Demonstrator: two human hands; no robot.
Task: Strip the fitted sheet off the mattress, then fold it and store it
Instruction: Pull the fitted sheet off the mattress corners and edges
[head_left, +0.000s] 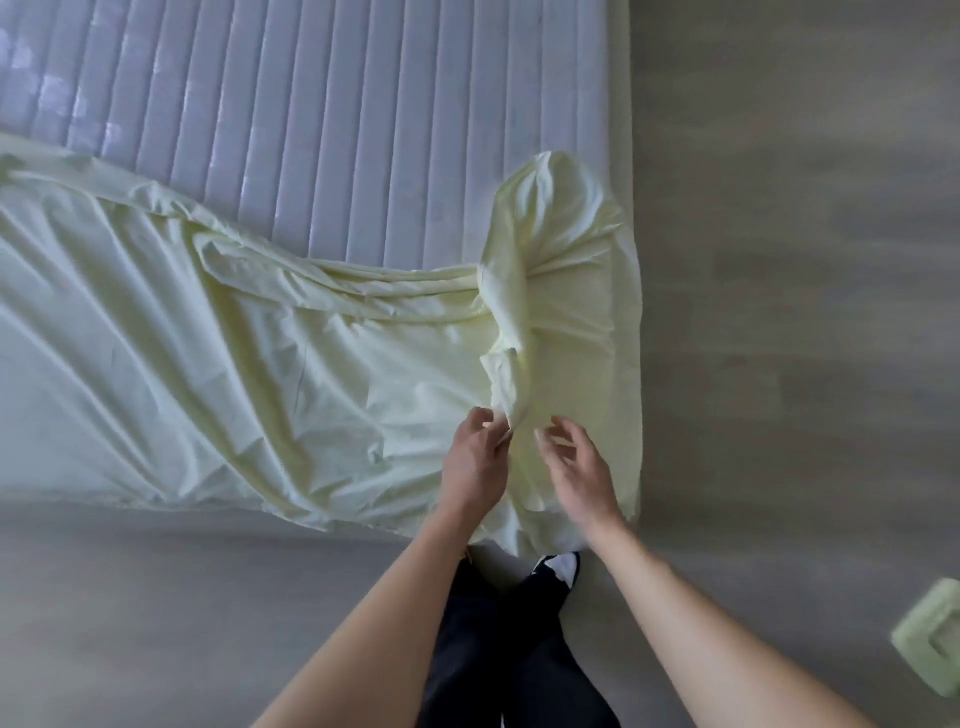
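A pale yellow fitted sheet (218, 374) lies crumpled over the near part of a white quilted mattress (322, 130), whose far part is bare. One sheet corner is bunched up at the mattress's right edge and folds back toward me. My left hand (475, 460) pinches the tip of that folded piece between thumb and fingers. My right hand (579, 467) hovers just to the right of it, fingers spread and loosely bent, holding nothing.
Grey wood-look floor (779, 260) runs along the right and near sides of the mattress. A pale green box-like object (930, 644) sits on the floor at the lower right. My dark trousers and one foot show below the sheet's hanging edge.
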